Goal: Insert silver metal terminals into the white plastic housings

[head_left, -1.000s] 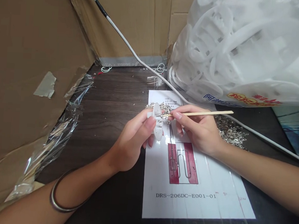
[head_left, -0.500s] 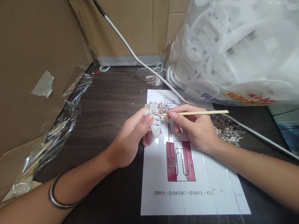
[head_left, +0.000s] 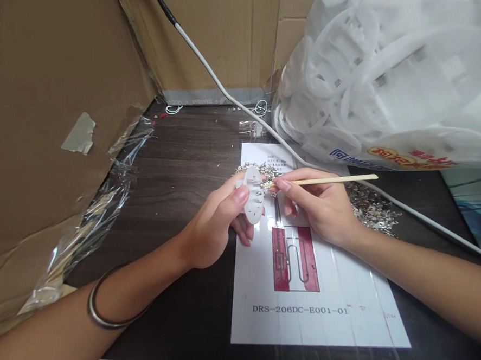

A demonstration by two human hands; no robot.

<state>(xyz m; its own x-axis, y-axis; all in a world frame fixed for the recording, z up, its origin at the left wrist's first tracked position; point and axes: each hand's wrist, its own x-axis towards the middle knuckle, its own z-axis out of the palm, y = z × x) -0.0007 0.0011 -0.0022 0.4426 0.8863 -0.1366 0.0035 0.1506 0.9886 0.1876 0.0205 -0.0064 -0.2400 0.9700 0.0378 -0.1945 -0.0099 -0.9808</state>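
My left hand [head_left: 222, 214] is closed round a small white oval plastic piece [head_left: 253, 208], thumb on its near side. Metal bits show in the slots of that piece. Between the thumb and fingers of my right hand [head_left: 318, 204] is a thin pale wooden stick [head_left: 338, 179], probably a chopstick. Its tip meets the right side of the plastic piece, close to a slot; whether it carries a metal bit is too small to tell. Behind the piece lies a heap of small shiny metal parts [head_left: 267, 171] on a printed white sheet [head_left: 296, 327].
A second pile of metal parts [head_left: 374, 215] lies beyond my right wrist. At the back right stands a clear bag of white plastic discs [head_left: 393, 86]. A white cable [head_left: 214, 80] crosses the table diagonally. Cardboard walls [head_left: 217, 32] border the back and left.
The white plastic piece has turned so its slotted face shows more. The stick stays at it. The whole view has shifted slightly, and a paper edge shows at the bottom.
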